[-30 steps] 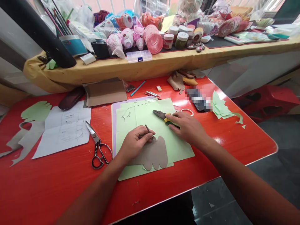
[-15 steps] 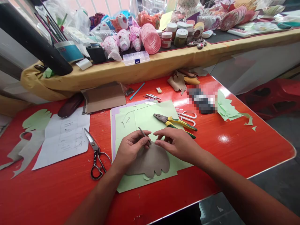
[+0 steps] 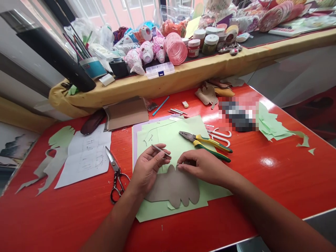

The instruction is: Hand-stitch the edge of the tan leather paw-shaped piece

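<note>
My left hand [image 3: 147,169] is closed around a thin metal rod [image 3: 161,151], whose kind I cannot make out. The rod slants above a brown-grey leather-like piece [image 3: 173,189] with rounded lobes along its edges. My right hand [image 3: 199,163] is closed in a pinch at the piece's upper edge, beside a small lobe. A tiny pale bit shows at its fingertips, too small to name. Underneath lie green sheets [image 3: 147,213]. Combination pliers [image 3: 202,141] with yellow-green handles rest just beyond my right hand. Black-handled scissors [image 3: 115,176] lie left of my left hand.
White-handled scissors [image 3: 222,135] lie past the pliers. Several metal rods [image 3: 178,112], a blue pen [image 3: 161,105] and brown sheets [image 3: 127,113] are farther back. A drawn-on paper [image 3: 86,154] is at left, green scraps [image 3: 273,122] at right. A crowded ledge [image 3: 196,70] runs behind the table.
The rod's tip has come up off the piece and the rod lies flatter in my left hand. My hands are farther apart. The view has turned left, shifting everything rightward.
</note>
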A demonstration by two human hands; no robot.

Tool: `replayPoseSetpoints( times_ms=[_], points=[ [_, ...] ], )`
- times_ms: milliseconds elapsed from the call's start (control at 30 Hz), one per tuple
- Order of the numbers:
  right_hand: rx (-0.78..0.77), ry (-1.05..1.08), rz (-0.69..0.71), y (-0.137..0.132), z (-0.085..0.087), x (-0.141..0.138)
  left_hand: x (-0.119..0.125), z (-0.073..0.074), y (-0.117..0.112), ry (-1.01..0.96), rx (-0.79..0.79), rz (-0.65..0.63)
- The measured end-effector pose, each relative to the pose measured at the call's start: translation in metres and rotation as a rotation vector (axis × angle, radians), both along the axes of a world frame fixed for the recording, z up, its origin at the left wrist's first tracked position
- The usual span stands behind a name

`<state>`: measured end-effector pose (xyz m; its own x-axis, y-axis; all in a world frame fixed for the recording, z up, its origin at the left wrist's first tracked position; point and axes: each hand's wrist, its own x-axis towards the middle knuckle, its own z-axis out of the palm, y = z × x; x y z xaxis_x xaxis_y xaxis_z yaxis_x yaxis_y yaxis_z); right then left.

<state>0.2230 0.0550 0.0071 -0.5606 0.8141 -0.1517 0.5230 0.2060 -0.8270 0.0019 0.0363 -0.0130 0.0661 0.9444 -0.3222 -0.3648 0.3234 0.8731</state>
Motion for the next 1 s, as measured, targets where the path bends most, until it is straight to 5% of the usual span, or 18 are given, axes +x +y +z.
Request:
replayPoseSetpoints(
  times_ms=[300, 600, 800, 1000],
  points=[
    [-0.059, 0.126, -0.018, -0.001, -0.003, 0.007, 0.006, 0.006, -0.007, 0.121, 0.113, -0.067],
    [-0.178, 0.22, -0.034, 0.0, -0.001, 0.01, 0.008, 0.024, -0.03, 0.815, 0.327, -0.219],
    [-0.264, 0.252, -0.041, -0.001, -0.005, 0.009, 0.015, 0.018, -0.035, 1.241, 0.612, -0.279],
    [-0.258, 0.228, -0.041, -0.003, -0.004, 0.008, 0.015, 0.012, -0.035, 1.42, 0.755, -0.283]
  ],
)
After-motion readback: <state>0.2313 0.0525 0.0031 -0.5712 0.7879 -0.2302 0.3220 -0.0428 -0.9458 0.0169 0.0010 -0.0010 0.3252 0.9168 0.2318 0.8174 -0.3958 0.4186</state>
